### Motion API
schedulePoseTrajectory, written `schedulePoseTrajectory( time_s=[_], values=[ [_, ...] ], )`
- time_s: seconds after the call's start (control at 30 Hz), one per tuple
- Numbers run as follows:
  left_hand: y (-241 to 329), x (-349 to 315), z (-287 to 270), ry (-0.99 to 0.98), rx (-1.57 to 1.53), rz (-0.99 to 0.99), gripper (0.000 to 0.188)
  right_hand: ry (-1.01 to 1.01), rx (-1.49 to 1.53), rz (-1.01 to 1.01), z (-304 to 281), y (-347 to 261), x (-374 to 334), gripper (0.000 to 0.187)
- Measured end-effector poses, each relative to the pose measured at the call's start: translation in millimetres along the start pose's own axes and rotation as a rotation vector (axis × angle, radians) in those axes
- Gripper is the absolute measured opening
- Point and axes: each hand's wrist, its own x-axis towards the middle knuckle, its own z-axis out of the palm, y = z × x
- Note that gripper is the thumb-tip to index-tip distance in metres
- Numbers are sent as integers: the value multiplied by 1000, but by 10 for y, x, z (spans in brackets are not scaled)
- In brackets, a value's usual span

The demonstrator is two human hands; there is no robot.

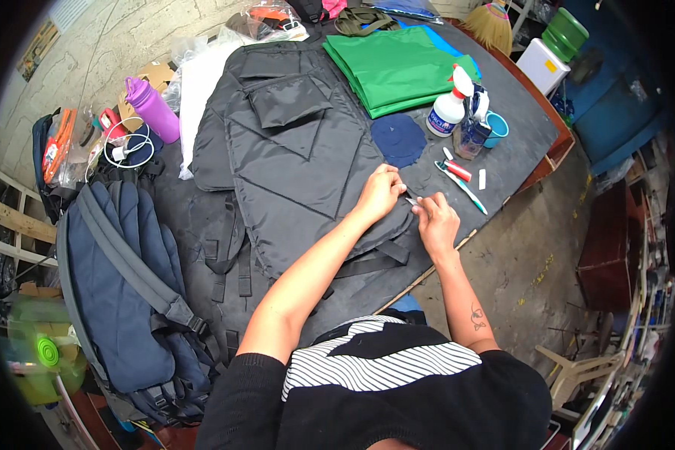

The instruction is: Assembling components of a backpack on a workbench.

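Note:
A black padded bag piece [300, 172] with stitched seams and a raised flap pocket [289, 101] lies flat on the dark table. At its right edge my left hand [381, 193] is closed in a pinch on the black fabric. Just beside it, my right hand [436, 223] has its fingers closed around something small with a pale, shiny tip [412, 201]; its kind is hidden by the fingers. The two hands nearly meet. Black straps [382, 259] stick out below the bag piece.
Right of my hands lie a toothbrush [463, 187] and a red tube-shaped item [457, 171]. Behind them stand a spray bottle [448, 109] and a blue cup [496, 129]. Folded green fabric [390, 67] lies at the back. A dark blue backpack [120, 277] is at left, near a purple bottle [154, 111].

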Motion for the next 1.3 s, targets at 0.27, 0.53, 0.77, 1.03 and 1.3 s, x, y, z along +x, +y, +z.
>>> schedulePoseTrajectory(
  time_s=[0.27,0.53,0.77,1.03,1.3],
  values=[
    [28,48,39,12,13,-118,15,69,-47,-22,13,-40,75,18],
    [19,63,66,51,33,-120,14,130,-52,-66,9,-78,121,18],
    [85,34,71,52,-138,-106,15,159,15,-3,111,31,149,18],
    [89,-79,13,137,-138,40,12,245,33,38,198,9,198,14],
    [450,-563,-99,52,415,105,78,-152,1101,840,405,334,407,22]
  ],
)
